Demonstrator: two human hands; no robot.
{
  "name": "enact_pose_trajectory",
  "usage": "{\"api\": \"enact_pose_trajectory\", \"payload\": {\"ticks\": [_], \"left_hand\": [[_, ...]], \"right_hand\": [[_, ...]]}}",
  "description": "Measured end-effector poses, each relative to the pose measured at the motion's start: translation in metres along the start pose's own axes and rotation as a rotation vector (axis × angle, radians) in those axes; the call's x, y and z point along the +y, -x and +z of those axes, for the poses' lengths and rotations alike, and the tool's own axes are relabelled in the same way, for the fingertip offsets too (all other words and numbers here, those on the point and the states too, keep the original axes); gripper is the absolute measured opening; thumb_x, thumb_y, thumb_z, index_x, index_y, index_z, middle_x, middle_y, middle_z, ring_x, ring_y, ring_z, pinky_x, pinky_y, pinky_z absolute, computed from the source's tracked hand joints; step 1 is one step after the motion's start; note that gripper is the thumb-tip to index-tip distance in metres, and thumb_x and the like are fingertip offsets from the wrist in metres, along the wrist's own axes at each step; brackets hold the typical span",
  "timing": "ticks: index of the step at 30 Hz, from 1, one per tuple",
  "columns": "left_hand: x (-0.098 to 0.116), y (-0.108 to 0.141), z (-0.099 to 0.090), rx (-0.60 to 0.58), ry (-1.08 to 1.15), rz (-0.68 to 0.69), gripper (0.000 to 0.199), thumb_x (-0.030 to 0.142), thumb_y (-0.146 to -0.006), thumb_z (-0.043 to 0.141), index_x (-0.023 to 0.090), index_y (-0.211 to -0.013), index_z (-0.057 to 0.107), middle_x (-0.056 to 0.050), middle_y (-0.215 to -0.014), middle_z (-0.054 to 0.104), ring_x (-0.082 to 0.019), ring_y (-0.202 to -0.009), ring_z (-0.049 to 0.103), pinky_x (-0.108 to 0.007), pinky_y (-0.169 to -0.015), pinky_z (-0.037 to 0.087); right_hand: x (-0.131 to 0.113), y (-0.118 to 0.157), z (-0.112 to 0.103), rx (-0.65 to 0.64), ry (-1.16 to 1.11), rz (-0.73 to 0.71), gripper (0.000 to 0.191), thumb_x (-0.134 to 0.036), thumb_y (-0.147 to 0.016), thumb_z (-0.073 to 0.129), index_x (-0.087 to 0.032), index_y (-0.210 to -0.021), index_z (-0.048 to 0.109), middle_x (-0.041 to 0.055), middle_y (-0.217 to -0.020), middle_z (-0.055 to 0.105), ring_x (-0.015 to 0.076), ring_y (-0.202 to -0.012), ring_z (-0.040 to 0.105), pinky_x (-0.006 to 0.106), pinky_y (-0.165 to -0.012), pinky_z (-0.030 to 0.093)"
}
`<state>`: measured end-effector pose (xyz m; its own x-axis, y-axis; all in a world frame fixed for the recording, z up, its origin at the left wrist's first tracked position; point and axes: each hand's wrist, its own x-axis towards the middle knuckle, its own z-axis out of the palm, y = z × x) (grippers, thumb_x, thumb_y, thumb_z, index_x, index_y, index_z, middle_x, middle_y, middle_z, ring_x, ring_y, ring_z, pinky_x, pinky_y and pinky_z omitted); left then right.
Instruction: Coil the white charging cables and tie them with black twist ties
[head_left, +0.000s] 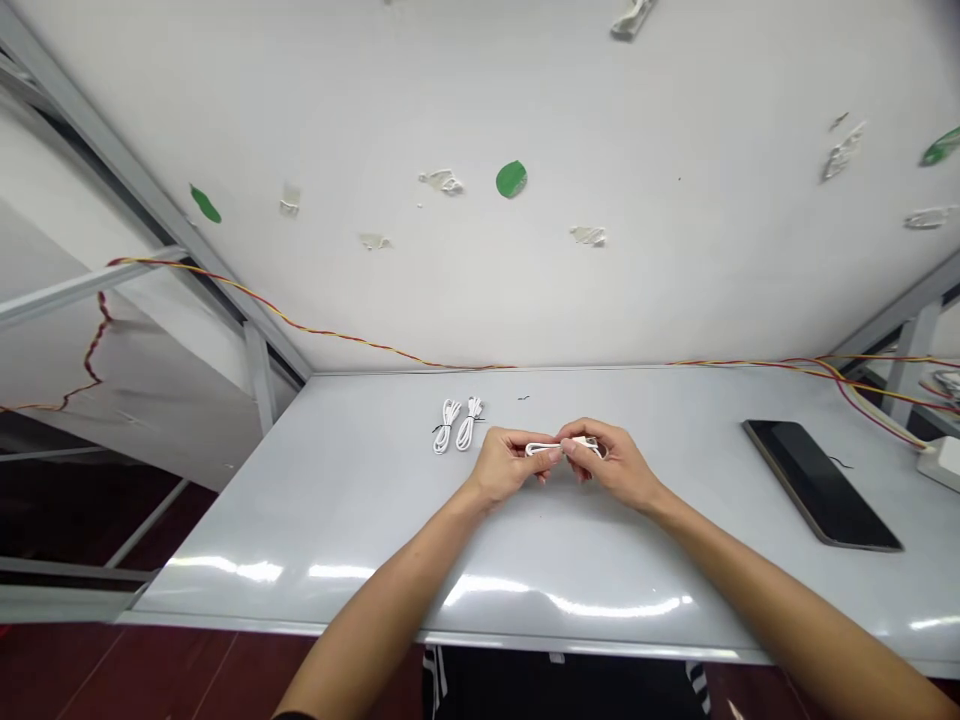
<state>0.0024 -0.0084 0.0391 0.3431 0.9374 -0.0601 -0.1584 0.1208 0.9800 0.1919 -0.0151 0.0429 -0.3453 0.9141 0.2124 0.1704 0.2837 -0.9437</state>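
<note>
A white charging cable [541, 449], folded into a bundle, is held above the grey table between both hands. My left hand [510, 465] pinches its looped left end. My right hand [604, 462] grips the right end, where a connector shows between thumb and fingers. The middle of the bundle is partly hidden by the fingertips. To the left on the table lie two more white cable bundles, one [446, 427] beside the other [469, 424], each bound with a dark tie. A short dark twist tie [523, 398] lies behind my hands.
A black tablet-like device [821, 485] rests on the grey table [360, 480] at the right. Beyond it are a white power strip [941, 462] and red-yellow wires [847, 375]. A white wall [480, 290] rises along the table's back edge; a metal frame stands left.
</note>
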Motion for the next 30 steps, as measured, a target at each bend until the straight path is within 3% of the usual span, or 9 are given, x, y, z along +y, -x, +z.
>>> {"api": "enact_pose_trajectory", "payload": {"ticks": [8, 16, 20, 26, 30], "left_hand": [[-0.003, 0.000, 0.002, 0.044, 0.033, 0.008, 0.040, 0.038, -0.061, 0.088, 0.011, -0.089, 0.079, -0.002, -0.063, 0.066, -0.010, -0.052, 0.056, -0.026, -0.054, 0.051], [-0.007, -0.003, 0.001, 0.015, -0.010, 0.048, 0.045, 0.038, -0.064, 0.086, 0.012, -0.100, 0.077, -0.004, -0.071, 0.070, -0.009, -0.055, 0.056, -0.025, -0.055, 0.052], [-0.006, -0.004, 0.000, 0.016, -0.063, 0.079, 0.040, 0.039, -0.066, 0.085, 0.012, -0.096, 0.079, -0.006, -0.074, 0.072, -0.010, -0.056, 0.056, -0.026, -0.055, 0.053], [-0.005, -0.002, 0.001, -0.006, -0.162, 0.213, 0.031, 0.039, -0.073, 0.080, 0.014, -0.091, 0.080, -0.009, -0.085, 0.073, -0.012, -0.059, 0.060, -0.026, -0.051, 0.053], [-0.005, 0.000, 0.002, 0.014, -0.238, 0.226, 0.029, 0.040, -0.076, 0.077, 0.016, -0.091, 0.080, -0.010, -0.088, 0.073, -0.012, -0.059, 0.061, -0.024, -0.048, 0.052]], "right_hand": [[0.005, 0.000, 0.004, 0.020, -0.094, 0.044, 0.022, -0.043, -0.096, 0.049, -0.023, -0.101, 0.055, -0.0059, -0.061, 0.045, 0.0103, -0.050, 0.042, 0.024, -0.046, 0.036], [0.008, 0.001, 0.007, 0.096, -0.054, -0.038, 0.015, -0.038, -0.096, 0.050, -0.024, -0.094, 0.044, -0.0053, -0.067, 0.050, 0.0121, -0.056, 0.048, 0.025, -0.052, 0.037], [0.008, 0.001, 0.008, 0.089, -0.024, -0.061, 0.015, -0.038, -0.096, 0.049, -0.024, -0.093, 0.045, -0.0024, -0.074, 0.055, 0.0142, -0.065, 0.056, 0.027, -0.057, 0.041], [0.013, 0.000, 0.010, 0.091, -0.078, -0.046, 0.015, -0.039, -0.096, 0.049, -0.025, -0.093, 0.045, -0.0051, -0.066, 0.050, 0.0124, -0.055, 0.049, 0.025, -0.050, 0.036], [0.017, 0.000, 0.011, 0.082, -0.132, -0.004, 0.016, -0.040, -0.095, 0.050, -0.025, -0.093, 0.045, -0.0055, -0.065, 0.050, 0.0112, -0.052, 0.046, 0.024, -0.047, 0.035]]}}
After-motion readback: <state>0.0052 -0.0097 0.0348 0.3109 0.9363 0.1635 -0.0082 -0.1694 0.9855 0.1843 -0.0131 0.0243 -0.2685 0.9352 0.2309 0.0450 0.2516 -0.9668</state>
